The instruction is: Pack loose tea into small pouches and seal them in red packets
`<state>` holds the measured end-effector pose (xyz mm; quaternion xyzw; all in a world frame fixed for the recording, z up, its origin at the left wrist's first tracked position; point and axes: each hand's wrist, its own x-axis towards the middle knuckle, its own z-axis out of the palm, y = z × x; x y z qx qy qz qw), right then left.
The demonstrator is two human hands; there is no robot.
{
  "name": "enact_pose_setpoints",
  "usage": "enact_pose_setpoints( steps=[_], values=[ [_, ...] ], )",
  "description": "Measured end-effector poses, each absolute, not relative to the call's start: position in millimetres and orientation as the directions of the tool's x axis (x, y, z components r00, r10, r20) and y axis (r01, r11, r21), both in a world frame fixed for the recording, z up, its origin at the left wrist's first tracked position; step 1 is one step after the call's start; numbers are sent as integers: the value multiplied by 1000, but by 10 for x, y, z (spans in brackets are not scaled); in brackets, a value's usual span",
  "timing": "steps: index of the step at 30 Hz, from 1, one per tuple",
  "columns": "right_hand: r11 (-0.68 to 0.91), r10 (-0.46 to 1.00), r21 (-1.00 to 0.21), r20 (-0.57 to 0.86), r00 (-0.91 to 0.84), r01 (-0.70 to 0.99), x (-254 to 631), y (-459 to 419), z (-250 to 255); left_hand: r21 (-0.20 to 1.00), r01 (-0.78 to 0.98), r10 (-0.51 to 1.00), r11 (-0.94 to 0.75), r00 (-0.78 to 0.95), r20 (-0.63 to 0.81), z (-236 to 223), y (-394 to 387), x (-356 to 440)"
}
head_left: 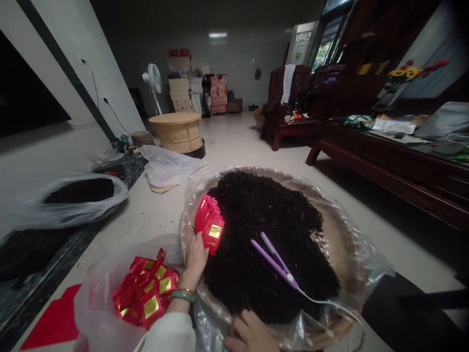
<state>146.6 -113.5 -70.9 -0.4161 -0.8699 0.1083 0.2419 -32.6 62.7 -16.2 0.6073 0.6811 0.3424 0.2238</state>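
At the left side of a large round tray (pixel 357 244) lies a stack of red packets (pixel 208 215) with gold labels. My left hand (pixel 197 255) is closed on the lower edge of a red packet at the near end of that stack. Dark loose tea leaves (pixel 264 205) are heaped in the tray, which is lined with clear plastic. On the leaves rests a purple hair straightener (pixel 274 264), its plates apart and its white cord running right. My right hand (pixel 251 332) is at the near rim, fingers curled; whatever they may hold is hidden.
Left of the tray, a clear plastic bag (pixel 95 293) holds several filled red packets (pixel 148 288). Behind it stands another bag (pixel 119 193) of dark leaves. A round wooden stool (pixel 176 120), a white fan (pixel 153 78) and a low dark-wood table (pixel 366 156) stand farther off.
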Motion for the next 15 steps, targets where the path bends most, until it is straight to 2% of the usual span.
enact_pose_setpoints(
  steps=[3,6,7,9,11,13,15],
  values=[
    [626,777,-494,331,-536,603,1482,-1099,-663,816,576,979,47,-190,77,-174,647,-333],
    [575,781,-693,306,-545,435,1599,-1009,-384,898,436,975,56,-216,44,-112,664,-352],
    [517,800,-769,277,-533,376,1649,-961,-263,923,383,975,49,-221,40,-68,655,-351],
    [308,913,-898,186,-362,315,1735,-827,-23,961,274,974,21,-225,42,47,606,-317],
    [92,977,-975,49,-207,202,1769,-648,168,985,175,974,-10,-220,49,163,512,-224],
    [-126,986,-992,-122,-116,-27,1737,-452,287,995,93,977,-33,-208,52,233,389,-68],
    [-180,982,-970,-168,-84,-165,1669,-272,340,999,10,981,-38,-192,39,232,259,119]
  ],
)
